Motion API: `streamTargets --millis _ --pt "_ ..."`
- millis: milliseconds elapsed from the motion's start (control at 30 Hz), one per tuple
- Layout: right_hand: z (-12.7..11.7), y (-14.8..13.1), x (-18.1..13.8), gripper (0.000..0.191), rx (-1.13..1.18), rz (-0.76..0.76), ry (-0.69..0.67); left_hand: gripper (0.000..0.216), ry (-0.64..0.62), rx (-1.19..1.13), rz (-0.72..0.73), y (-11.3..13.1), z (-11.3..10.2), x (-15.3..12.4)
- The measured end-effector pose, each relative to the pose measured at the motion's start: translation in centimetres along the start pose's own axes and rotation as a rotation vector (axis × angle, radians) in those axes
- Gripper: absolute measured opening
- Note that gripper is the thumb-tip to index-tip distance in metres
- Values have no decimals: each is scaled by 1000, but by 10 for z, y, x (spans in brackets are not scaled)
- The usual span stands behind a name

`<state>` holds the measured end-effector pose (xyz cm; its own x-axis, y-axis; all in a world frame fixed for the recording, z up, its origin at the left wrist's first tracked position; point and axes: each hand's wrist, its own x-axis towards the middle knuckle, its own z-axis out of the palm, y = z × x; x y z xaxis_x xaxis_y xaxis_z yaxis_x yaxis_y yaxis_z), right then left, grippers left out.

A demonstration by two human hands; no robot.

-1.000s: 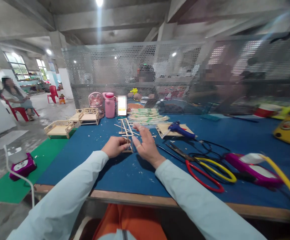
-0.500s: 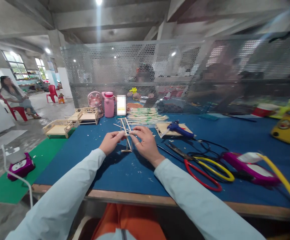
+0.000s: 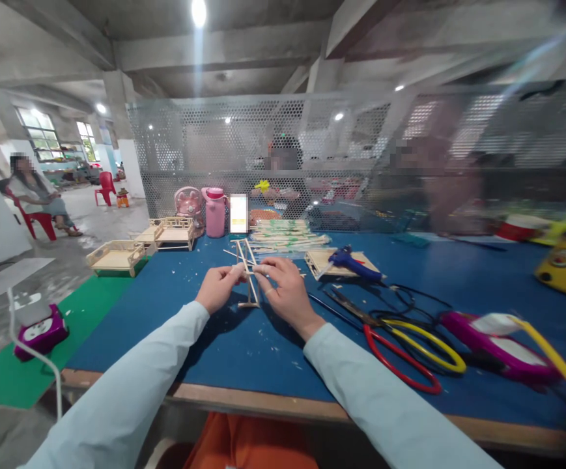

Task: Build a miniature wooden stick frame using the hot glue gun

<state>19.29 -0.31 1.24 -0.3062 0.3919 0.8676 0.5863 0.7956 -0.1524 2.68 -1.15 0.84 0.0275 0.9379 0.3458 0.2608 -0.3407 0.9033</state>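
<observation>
A small frame of thin wooden sticks [image 3: 249, 301] stands over the blue tabletop between my hands. My left hand [image 3: 218, 286] pinches it from the left at mid height. From the right, my right hand [image 3: 285, 292] pinches the same frame, with its fingertips close to the left ones. The fingers partly hide where the sticks meet. Right of my hands, a blue glue gun [image 3: 355, 264] rests on a flat wooden piece [image 3: 315, 262]. Scissors with red and yellow handles [image 3: 402, 368] lie nearer to me, among black cables.
Small wooden bed-like models [image 3: 115, 257] stand at the back left. Bundled sticks [image 3: 287, 236], a pink bottle [image 3: 215, 218] and a lit phone [image 3: 238, 212] stand before a perforated metal screen [image 3: 204, 130]. A purple power strip [image 3: 500, 348] lies right. A person [image 3: 38, 192] sits at far left.
The whole view has shifted, so the scene sits slightly lower and to the right. Both hands still pinch the stick frame in nearly the same pose.
</observation>
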Motion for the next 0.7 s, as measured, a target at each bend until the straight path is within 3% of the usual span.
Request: streamTargets --millis 300,467,533,600,700 --pt "0 3 -2 15 -9 -19 9 25 318 146 206 -2 -1 0" --pt "-1 2 -2 15 -15 -23 6 27 559 67 338 -1 -5 1" --pt "-1 2 -2 15 -13 -25 5 49 520 76 442 -1 -5 -1" --pt "-1 2 -2 15 -11 -24 2 68 351 143 502 -1 -4 -4" --pt "-1 2 -3 16 -6 -16 -5 72 167 218 512 -3 0 -7"
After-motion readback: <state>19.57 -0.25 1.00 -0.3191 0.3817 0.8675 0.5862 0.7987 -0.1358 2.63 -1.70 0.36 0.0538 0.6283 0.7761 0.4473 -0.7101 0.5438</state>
